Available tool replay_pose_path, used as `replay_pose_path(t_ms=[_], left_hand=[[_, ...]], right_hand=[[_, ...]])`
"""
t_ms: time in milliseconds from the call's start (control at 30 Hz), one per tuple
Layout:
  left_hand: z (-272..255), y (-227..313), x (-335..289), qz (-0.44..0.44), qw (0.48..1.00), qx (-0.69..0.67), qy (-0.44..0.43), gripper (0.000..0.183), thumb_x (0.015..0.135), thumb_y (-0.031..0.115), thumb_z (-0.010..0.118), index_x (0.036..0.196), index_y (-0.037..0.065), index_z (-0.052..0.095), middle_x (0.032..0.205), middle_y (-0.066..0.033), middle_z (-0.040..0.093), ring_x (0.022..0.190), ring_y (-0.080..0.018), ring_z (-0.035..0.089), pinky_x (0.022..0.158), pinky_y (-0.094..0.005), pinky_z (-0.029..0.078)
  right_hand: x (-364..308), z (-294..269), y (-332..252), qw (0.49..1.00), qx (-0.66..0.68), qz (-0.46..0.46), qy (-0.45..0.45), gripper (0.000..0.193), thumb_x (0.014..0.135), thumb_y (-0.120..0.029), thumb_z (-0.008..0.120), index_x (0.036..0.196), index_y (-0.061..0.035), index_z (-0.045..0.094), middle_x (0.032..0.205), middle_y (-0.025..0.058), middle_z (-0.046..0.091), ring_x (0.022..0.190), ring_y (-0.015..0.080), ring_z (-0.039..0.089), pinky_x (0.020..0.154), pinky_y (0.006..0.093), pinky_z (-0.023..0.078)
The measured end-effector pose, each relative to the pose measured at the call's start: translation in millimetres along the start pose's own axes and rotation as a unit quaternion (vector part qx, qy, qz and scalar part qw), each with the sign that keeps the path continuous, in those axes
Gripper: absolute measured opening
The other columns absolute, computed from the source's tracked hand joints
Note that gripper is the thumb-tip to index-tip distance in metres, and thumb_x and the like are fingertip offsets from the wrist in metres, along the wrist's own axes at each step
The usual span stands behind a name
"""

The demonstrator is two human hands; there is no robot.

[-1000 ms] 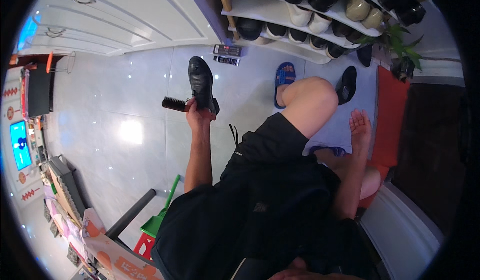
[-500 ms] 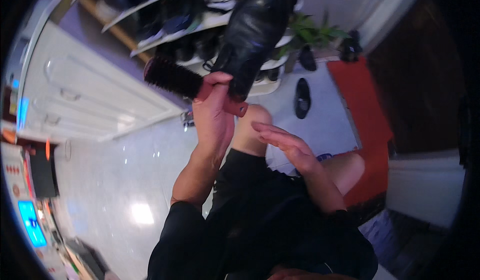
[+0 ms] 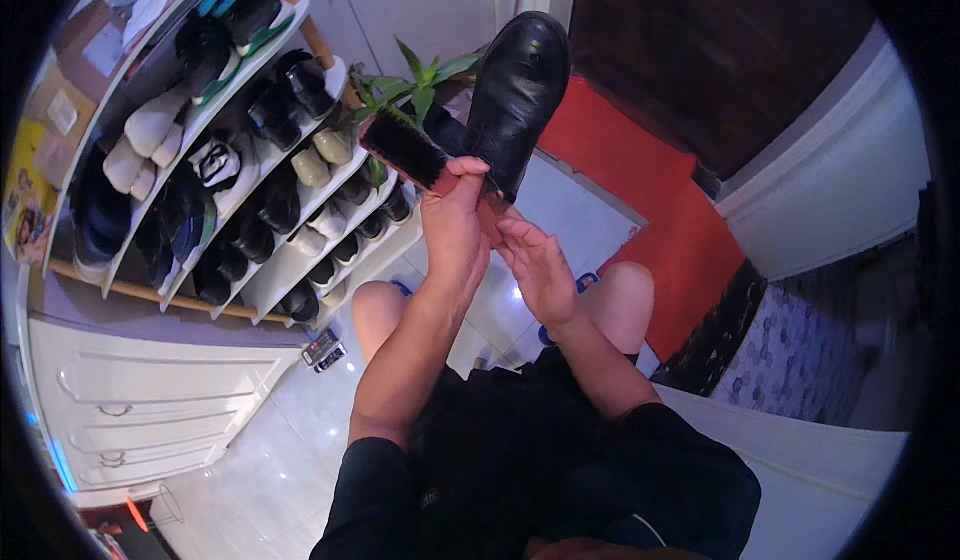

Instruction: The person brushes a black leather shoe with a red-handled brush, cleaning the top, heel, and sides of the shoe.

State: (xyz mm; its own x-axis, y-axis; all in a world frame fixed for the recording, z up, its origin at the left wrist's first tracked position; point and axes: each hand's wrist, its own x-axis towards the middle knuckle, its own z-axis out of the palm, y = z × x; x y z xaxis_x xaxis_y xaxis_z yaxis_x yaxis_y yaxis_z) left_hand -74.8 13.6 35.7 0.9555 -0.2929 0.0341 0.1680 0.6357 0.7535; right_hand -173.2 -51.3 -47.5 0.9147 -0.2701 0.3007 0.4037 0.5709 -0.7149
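Observation:
A black leather shoe (image 3: 518, 90) points toe away from me, held up in front of my knees. My left hand (image 3: 456, 230) is closed around a shoe brush (image 3: 408, 152) with dark bristles and a reddish handle, and grips the shoe's heel end along with it. The brush slants up to the left, bristles facing up. My right hand (image 3: 538, 270) is beside the handle's lower end, fingers stretched out; its fingertips reach the handle, though whether they press on it I cannot tell.
A tiered shoe rack (image 3: 265, 195) full of shoes stands at the left, a green plant (image 3: 420, 85) beyond it. Below the rack are a white cabinet (image 3: 160, 390) and a small box-like item (image 3: 323, 350) on the floor. A red mat (image 3: 655, 225) lies by the dark door (image 3: 700, 50).
The view has swung, bringing the shoe rack fully into sight. My right hand has come in from the right to the brush handle. The left hand keeps the shoe and brush.

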Motion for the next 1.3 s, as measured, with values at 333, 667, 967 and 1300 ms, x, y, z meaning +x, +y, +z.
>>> replay_pose_path(t_ms=[333,667,967,1300], left_hand=[[37.8,-19.7,-18.4,-0.064,0.994,-0.085,-0.033,0.009,0.093,0.0,0.056,0.092,0.006,0.063,0.084,-0.0049,0.062,0.067,-0.0153,0.059,0.065,-0.0273,0.049],[35.5,8.0,-51.0,-0.1,0.986,-0.097,-0.09,0.006,0.093,0.001,0.058,0.093,0.005,0.062,0.085,-0.0082,0.061,0.068,-0.0181,0.061,0.063,-0.029,0.051],[44.4,41.4,-64.7,-0.139,0.961,-0.084,-0.223,0.009,0.093,0.0,0.055,0.087,0.005,0.06,0.122,-0.025,0.06,0.097,-0.0337,0.069,0.072,-0.0328,0.056],[3.7,90.5,-35.7,0.316,0.703,0.564,-0.295,0.009,0.073,0.001,0.064,0.069,0.003,0.056,0.119,-0.0168,0.067,0.083,-0.0244,0.07,0.069,-0.0337,0.053]], right_hand=[[24.7,-34.5,-24.0,0.953,-0.27,-0.129,-0.046,0.1,0.094,-0.068,0.034,0.151,0.0109,0.01,0.158,0.0196,0.017,0.147,0.0272,0.017,0.118,0.0357,0.014],[26.4,-16.9,-54.3,0.985,-0.143,-0.027,-0.093,0.105,0.076,-0.079,0.059,0.14,-0.0001,0.033,0.126,0.0052,0.045,0.119,0.0158,0.042,0.106,0.0319,0.032],[67.7,-34.5,-59.3,0.943,0.006,-0.214,-0.254,0.092,0.089,-0.069,0.05,0.145,0.001,0.035,0.142,0.0136,0.046,0.12,0.0215,0.05,0.112,0.04,0.034],[108.3,-35.0,-86.3,0.962,0.206,-0.13,-0.123,0.067,0.099,-0.046,0.045,0.144,0.003,0.038,0.143,0.0177,0.048,0.132,0.0299,0.047,0.114,0.0453,0.032]])
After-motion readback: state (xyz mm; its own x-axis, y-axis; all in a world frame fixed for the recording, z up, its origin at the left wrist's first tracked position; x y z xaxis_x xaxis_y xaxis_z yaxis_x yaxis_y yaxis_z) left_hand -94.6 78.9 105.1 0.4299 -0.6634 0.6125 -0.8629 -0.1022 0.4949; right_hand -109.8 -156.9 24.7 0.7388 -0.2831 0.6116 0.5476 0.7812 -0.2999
